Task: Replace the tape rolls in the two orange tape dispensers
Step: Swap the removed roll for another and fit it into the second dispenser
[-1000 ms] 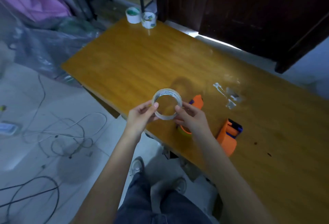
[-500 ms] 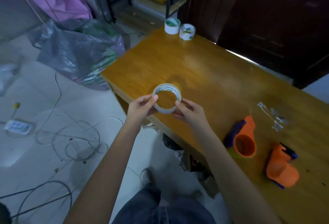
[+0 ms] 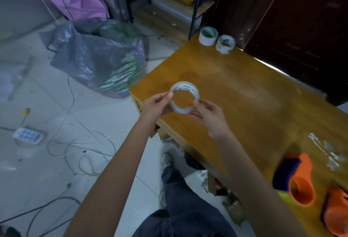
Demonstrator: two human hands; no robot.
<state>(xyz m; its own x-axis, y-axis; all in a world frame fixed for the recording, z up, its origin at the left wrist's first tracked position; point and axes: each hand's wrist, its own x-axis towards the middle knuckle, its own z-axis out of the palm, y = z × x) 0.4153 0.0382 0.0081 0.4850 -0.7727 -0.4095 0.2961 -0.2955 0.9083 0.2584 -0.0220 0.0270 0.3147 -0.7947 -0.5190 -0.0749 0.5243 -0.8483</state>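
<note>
A person holds a clear tape roll [image 3: 184, 97] above the near left corner of the wooden bench [image 3: 244, 89], its open centre tilted up toward the camera (printed core visible). The left hand [image 3: 155, 105] and right hand [image 3: 210, 113] pinch opposite sides with fingers and thumbs. Two orange dispensers [image 3: 299, 182] lie on the bench at far right, well apart from the roll. Since a moment ago, the view has swung left, so the dispensers now sit nearer the frame's edge.

Head view, looking down, close over hands, edges perhaps distorted
</note>
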